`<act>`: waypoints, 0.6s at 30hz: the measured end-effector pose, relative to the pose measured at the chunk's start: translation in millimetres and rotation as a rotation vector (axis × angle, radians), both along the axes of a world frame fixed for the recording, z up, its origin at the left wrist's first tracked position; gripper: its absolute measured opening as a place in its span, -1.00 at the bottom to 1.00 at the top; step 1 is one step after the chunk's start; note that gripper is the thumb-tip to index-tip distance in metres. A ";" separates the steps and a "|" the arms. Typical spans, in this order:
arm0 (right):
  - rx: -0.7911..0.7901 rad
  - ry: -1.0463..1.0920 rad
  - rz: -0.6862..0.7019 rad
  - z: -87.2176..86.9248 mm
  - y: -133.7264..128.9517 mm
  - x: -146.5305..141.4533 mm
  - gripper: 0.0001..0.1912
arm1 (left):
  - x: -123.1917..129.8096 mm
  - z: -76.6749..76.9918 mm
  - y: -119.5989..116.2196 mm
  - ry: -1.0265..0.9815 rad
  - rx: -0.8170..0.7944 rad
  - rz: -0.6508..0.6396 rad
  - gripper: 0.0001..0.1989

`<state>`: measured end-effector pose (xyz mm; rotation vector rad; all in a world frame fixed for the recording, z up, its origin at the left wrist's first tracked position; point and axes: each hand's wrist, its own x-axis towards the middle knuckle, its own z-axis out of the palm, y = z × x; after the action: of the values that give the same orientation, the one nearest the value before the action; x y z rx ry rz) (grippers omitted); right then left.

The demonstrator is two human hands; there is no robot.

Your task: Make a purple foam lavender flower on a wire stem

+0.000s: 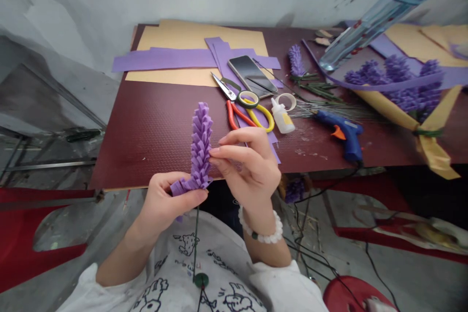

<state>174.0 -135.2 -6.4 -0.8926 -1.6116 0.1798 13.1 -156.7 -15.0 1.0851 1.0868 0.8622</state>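
A purple paper lavender flower [202, 144] stands upright in front of me, built of many small curled petals. My left hand [166, 202] is closed around its base, where a loose fringed end of the purple strip [180, 187] sticks out to the left. A thin green stem [196, 239] hangs below that hand. Thumb and index fingertip of my right hand [250, 163] are pinched at the flower's right side, touching its petals; the other fingers are bent above. Beyond the right hand lie scissors [252, 114] with red and yellow handles and a white glue bottle [282, 117].
On the brown table [146, 131] lie purple strips [171, 60], tan paper [234, 34], a phone [252, 75], tape [287, 101] and a blue glue gun [343, 131]. A wrapped lavender bouquet [402, 87] and a clear blue bottle [369, 24] are at right. Cables [310, 253] hang below.
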 end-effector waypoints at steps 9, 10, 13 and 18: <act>-0.384 0.206 0.075 -5.9 -8.4 9.4 -0.78 | 2.5 3.7 1.6 0.233 0.252 0.101 -0.83; -0.464 0.220 0.130 -6.5 -10.2 9.1 -0.82 | 3.5 5.9 1.7 0.289 0.316 0.118 -0.85; -0.603 0.198 0.246 -5.9 -13.3 3.2 -0.80 | 7.5 10.2 2.2 0.433 0.488 0.155 -0.88; -0.725 0.256 0.281 -5.0 -8.5 -6.2 -0.82 | 8.3 4.2 3.4 0.484 0.509 0.151 -0.92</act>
<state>167.8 -143.7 -11.4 -1.1179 -1.4283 1.0836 21.4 -153.3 -10.8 1.7139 1.4006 1.0600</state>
